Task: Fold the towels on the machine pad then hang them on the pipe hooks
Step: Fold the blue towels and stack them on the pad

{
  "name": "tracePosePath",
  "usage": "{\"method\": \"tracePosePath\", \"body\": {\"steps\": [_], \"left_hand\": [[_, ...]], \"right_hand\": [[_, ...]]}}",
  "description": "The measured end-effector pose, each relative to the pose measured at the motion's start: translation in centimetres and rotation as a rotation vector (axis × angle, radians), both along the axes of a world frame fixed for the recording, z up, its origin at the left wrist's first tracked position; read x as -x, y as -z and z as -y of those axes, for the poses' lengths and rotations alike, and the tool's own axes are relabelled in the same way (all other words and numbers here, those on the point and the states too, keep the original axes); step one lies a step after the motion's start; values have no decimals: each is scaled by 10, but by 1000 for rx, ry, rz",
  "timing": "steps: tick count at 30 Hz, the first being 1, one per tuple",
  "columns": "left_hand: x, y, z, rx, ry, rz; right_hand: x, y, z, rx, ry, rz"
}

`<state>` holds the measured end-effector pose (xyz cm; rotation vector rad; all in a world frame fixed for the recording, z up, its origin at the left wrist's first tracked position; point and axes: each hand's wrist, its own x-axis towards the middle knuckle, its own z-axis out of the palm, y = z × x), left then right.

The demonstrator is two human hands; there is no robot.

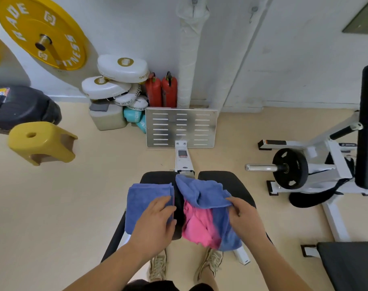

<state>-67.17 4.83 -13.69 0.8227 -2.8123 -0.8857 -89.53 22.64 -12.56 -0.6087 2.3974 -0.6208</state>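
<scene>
A view from a person's head looks down at a black, split machine pad (227,181) in a gym with a beige floor. On the left half of the pad lies a folded blue towel (143,198), squared up into a neat rectangle. The left hand (155,219) rests flat on top of it, fingers straight and relaxed, gripping nothing. On the right half lies a crumpled blue towel (202,192), draped loosely over a pink towel (197,225) that spills towards the near edge of the pad. The right hand (246,217) grasps an edge of the crumpled blue towel, fingers curled around the fabric. Beyond the pad, a white machine beam leads to a slotted metal foot plate (181,127) near the wall. Behind it a white wrapped pipe (187,66) rises up the wall, with a small hook (194,1) at its top and a second hook (254,9) on the slanted pipe to the right. Two red fire extinguishers (169,89) stand just left of the pipe, beside a pile of white boxing pads (122,68). A yellow stool (42,141) sits at the left, below a yellow weight plate (40,32) mounted on the wall. A black weight plate (290,169) sits on a bar at the right. The person's sneakers (157,267) show beneath the pad.
</scene>
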Motion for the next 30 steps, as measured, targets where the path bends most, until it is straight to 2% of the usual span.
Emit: {"method": "tracePosePath", "body": {"steps": [3, 6, 9, 12, 17, 19, 22, 23, 27, 30], "left_hand": [[17, -7, -10, -55, 13, -6], [45, -19, -23, -163, 64, -37], [77, -36, -40, -268, 195, -32], [101, -48, -58, -274, 292, -1], [107, -23, -63, -296, 197, 127], [105, -5, -62, -285, 210, 265], [100, 22, -58, -374, 265, 636], [100, 33, -59, -376, 262, 694], [105, 49, -82, -291, 184, 635], [106, 52, -92, -266, -49, 524]], "right_hand": [[8, -26, -18, 100, 151, -51], [7, -49, -32, 187, 207, -59], [-1, -77, -35, 280, 223, -41], [-4, -99, -35, 368, 285, -19], [0, -104, -34, 371, 324, -77], [-1, -93, -34, 344, 352, -51], [-5, -70, -37, 292, 401, 46], [-6, -62, -40, 277, 409, 66], [-2, -40, -47, 243, 388, 95], [6, -38, -48, 273, 456, 33]]}}
